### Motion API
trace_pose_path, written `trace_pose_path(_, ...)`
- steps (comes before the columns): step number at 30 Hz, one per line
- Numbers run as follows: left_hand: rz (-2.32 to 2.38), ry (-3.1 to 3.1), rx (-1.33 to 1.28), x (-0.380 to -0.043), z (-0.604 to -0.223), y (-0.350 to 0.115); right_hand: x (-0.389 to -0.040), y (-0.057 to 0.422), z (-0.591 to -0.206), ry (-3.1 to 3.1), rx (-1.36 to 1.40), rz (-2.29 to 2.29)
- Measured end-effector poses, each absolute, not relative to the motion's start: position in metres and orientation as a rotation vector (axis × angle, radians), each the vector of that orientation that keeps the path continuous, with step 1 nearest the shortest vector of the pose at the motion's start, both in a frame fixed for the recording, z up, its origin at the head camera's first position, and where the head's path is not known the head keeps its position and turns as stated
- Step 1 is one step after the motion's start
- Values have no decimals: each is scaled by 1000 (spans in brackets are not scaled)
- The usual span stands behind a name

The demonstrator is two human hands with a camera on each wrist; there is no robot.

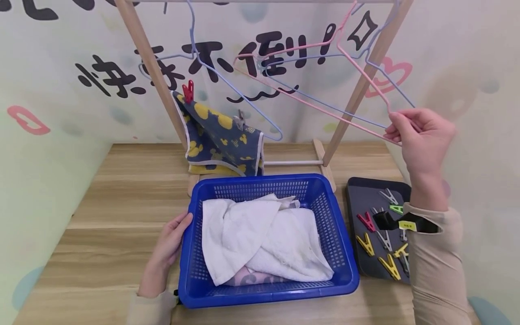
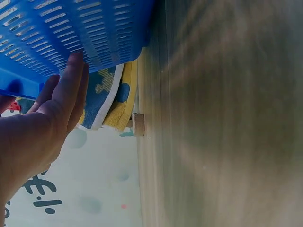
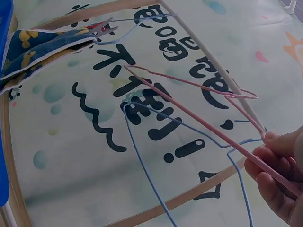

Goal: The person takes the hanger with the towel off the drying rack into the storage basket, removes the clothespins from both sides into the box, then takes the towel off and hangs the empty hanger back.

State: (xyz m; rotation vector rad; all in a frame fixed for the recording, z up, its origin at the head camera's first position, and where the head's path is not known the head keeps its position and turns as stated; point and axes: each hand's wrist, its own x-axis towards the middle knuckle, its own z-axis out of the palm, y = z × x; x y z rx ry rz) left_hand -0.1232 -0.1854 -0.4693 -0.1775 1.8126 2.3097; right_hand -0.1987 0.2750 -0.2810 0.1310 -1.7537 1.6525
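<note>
At the right, my right hand (image 1: 424,140) grips one corner of a pink wire hanger (image 1: 365,79); its hook reaches the top rail (image 3: 208,59), and I cannot tell whether it hangs there. My left hand (image 1: 168,243) holds the left rim of a blue plastic basket (image 1: 270,298), its fingers (image 2: 68,90) along the slotted outer wall. White towels (image 1: 248,230) lie in the basket over a pink cloth (image 1: 252,277). Behind the basket, a navy and yellow towel (image 1: 219,135) hangs on a blue hanger (image 1: 239,92) with a red clothespin (image 1: 188,91) and a grey one (image 1: 240,121).
Right of the basket stands a dark tray (image 1: 365,192) of colored clothespins, partly behind my right forearm. A second blue hanger (image 1: 325,97) hangs behind the pink one. The rack's wooden posts (image 1: 152,67) rise from the wooden table (image 1: 105,216) before a printed wall.
</note>
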Motion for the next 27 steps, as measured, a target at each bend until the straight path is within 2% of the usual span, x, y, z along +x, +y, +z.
trace_pose_path(17, 2387, 1666, -146, -124, -471, -187, -211, 278, -303, -1930, 226, 1614)
trace_pose_path(27, 2374, 1667, -164, -124, -468, -186, -217, 279, -307, -2169, 174, 1330)
